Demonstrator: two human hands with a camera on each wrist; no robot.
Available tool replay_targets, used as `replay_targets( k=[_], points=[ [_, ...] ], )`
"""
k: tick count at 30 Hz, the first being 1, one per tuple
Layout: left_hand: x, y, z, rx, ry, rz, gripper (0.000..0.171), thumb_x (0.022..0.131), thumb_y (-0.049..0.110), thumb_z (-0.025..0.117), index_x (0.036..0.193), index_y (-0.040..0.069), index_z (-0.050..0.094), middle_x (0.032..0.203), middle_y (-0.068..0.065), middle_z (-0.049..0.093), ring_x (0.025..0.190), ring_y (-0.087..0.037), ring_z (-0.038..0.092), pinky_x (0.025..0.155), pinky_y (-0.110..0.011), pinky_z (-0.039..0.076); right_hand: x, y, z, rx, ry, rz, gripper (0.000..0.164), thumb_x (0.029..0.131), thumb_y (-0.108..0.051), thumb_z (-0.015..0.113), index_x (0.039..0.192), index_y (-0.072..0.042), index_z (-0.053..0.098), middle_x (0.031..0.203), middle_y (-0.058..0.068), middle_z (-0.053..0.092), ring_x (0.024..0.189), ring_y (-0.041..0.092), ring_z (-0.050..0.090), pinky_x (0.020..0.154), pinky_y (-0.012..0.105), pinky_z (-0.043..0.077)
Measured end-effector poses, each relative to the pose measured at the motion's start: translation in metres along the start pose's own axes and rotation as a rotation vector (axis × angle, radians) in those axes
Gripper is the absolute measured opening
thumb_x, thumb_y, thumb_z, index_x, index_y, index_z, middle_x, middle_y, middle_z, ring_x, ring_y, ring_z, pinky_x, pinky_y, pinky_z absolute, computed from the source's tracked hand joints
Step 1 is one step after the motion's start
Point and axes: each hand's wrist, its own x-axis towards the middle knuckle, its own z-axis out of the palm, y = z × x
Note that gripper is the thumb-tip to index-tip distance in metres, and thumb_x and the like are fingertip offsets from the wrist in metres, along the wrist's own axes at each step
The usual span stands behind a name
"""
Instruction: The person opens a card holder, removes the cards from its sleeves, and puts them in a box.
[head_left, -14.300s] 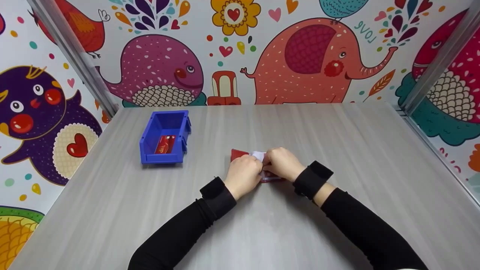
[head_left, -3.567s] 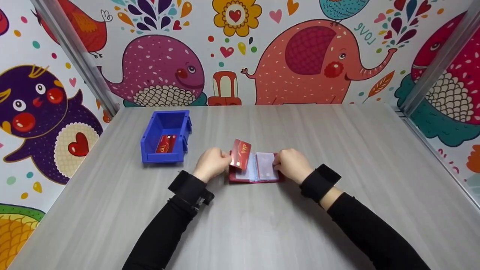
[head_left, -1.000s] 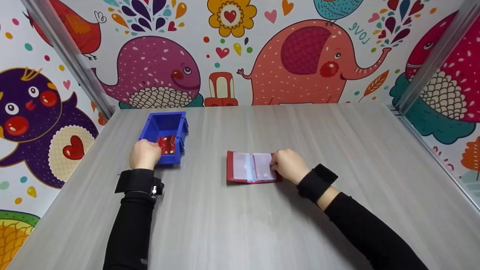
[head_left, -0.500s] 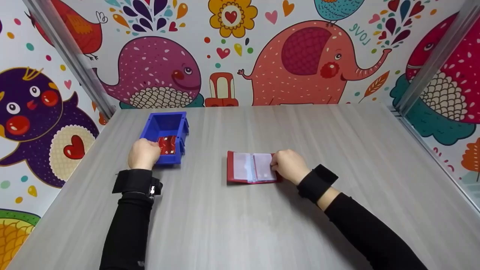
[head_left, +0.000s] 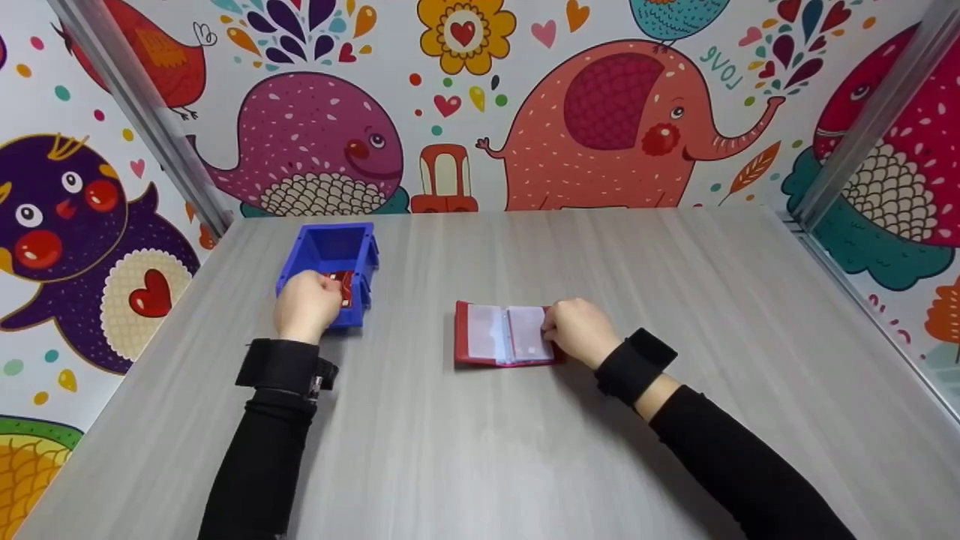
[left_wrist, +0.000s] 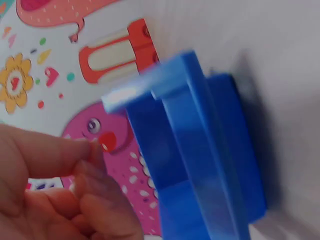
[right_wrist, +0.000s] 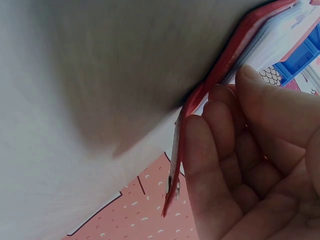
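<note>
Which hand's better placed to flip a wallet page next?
Right, I'd say: the right hand holds the wallet by its right edge, while the left hand is away from it, at the bin.

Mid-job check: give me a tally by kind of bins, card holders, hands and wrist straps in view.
Blue bin: 1
Red card holder: 1
Left hand plus right hand: 2
Black wrist straps: 2
Total: 6
</note>
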Motion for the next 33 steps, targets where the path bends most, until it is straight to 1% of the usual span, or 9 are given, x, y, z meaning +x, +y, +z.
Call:
replay_targets(
  k=[4,7,11,15,17,22,24,28,33],
  points=[
    [-0.007,0.013,0.009,0.002,0.018,0.088,0.025,0.093,0.017,0.054,0.077,0.003,0.067,0.09,-0.016,0.069,0.079,-0.035,0.063,0.07,-0.049,0.047,0.0,0.0,0.0,0.006,-0.001,0.001,0.003,0.08,-0.001,0.079,0.078,-0.003,0.077,0.082,0.007,0.073,0.075,0.024,0.067,0.069,0.04,0.054],
    [-0.013,0.023,0.017,-0.005,0.035,0.147,0.021,0.09,0.015,0.056,0.08,0.003,0.069,0.09,-0.016,0.071,0.079,-0.035,0.065,0.069,-0.05,0.048,0.0,0.0,0.0,0.011,-0.001,-0.002,0.004,0.08,0.0,0.078,0.079,-0.004,0.078,0.083,0.007,0.073,0.075,0.024,0.068,0.07,0.04,0.054],
    [-0.021,0.037,0.028,-0.013,0.03,0.218,0.017,0.087,0.013,0.059,0.085,0.001,0.07,0.09,-0.017,0.071,0.081,-0.037,0.066,0.072,-0.051,0.049,-0.001,0.0,-0.001,0.009,0.002,-0.007,0.004,0.08,0.0,0.078,0.079,-0.004,0.077,0.083,0.008,0.073,0.075,0.025,0.068,0.069,0.04,0.054],
    [-0.03,0.052,0.038,-0.007,-0.022,0.255,0.015,0.088,0.014,0.063,0.082,0.003,0.072,0.087,-0.013,0.071,0.078,-0.033,0.066,0.072,-0.049,0.05,-0.002,0.0,-0.002,0.009,0.005,-0.007,0.005,0.079,0.001,0.078,0.079,-0.004,0.077,0.082,0.007,0.073,0.075,0.025,0.067,0.07,0.04,0.054],
    [-0.035,0.06,0.043,-0.001,-0.065,0.257,0.016,0.089,0.017,0.065,0.081,0.005,0.072,0.084,-0.01,0.071,0.074,-0.029,0.065,0.07,-0.047,0.05,-0.002,0.0,-0.002,0.012,0.005,-0.005,0.005,0.078,0.0,0.079,0.078,-0.005,0.077,0.082,0.006,0.073,0.076,0.025,0.068,0.07,0.04,0.054],
    [-0.045,0.077,0.054,0.01,-0.148,0.285,0.014,0.09,0.02,0.068,0.086,0.008,0.075,0.084,-0.006,0.071,0.07,-0.023,0.064,0.067,-0.042,0.051,-0.002,0.0,-0.003,0.008,0.009,-0.003,0.006,0.078,0.0,0.079,0.076,-0.005,0.077,0.082,0.006,0.073,0.076,0.025,0.068,0.07,0.04,0.054],
    [-0.049,0.083,0.059,0.009,-0.161,0.313,0.013,0.089,0.019,0.069,0.089,0.008,0.076,0.085,-0.006,0.072,0.07,-0.022,0.065,0.066,-0.041,0.052,-0.002,0.0,-0.002,0.005,0.011,-0.006,0.006,0.078,0.0,0.079,0.075,-0.005,0.077,0.082,0.005,0.072,0.076,0.025,0.068,0.07,0.041,0.054],
    [-0.055,0.09,0.07,0.01,-0.196,0.373,0.011,0.088,0.017,0.07,0.088,0.008,0.077,0.084,-0.004,0.072,0.071,-0.021,0.065,0.066,-0.04,0.052,-0.001,0.0,-0.002,0.004,0.012,-0.009,0.005,0.077,0.0,0.079,0.076,-0.005,0.077,0.081,0.006,0.072,0.076,0.026,0.068,0.07,0.041,0.054],
    [-0.061,0.094,0.08,0.036,-0.215,0.44,0.01,0.086,0.015,0.071,0.089,0.008,0.077,0.086,-0.003,0.072,0.076,-0.023,0.066,0.068,-0.041,0.051,-0.001,-0.001,-0.001,0.008,0.005,-0.005,0.004,0.078,-0.001,0.079,0.079,-0.004,0.077,0.082,0.007,0.073,0.077,0.026,0.068,0.071,0.041,0.054]
  ],
)
